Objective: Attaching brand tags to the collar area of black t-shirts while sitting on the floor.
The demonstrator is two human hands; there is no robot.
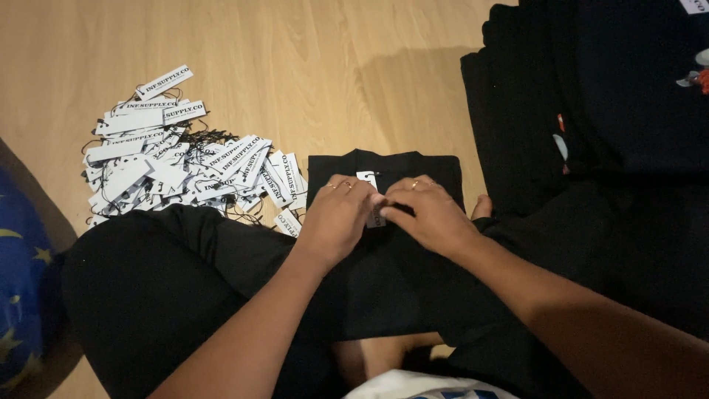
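Down at the lap, both hands meet over a folded black garment that lies across the person's crossed legs, its collar end pointing away toward the wooden floor; the left hand rests palm down on the cloth with its fingers curled together, their tips pressed on a small white tag near the collar; the right hand comes in from the other side, its thumb and forefinger closed against the same tag, so the two sets of fingertips touch over it; rings show on fingers of both hands; a second small white label sits just beyond the knuckles at the neckline. To the left of the garment, a loose heap of white hang tags with black strings is spread on the floor, its nearest tags just beside the collar; to the right stands a stack of folded black clothes; a blue cloth with yellow stars shows at the left edge.
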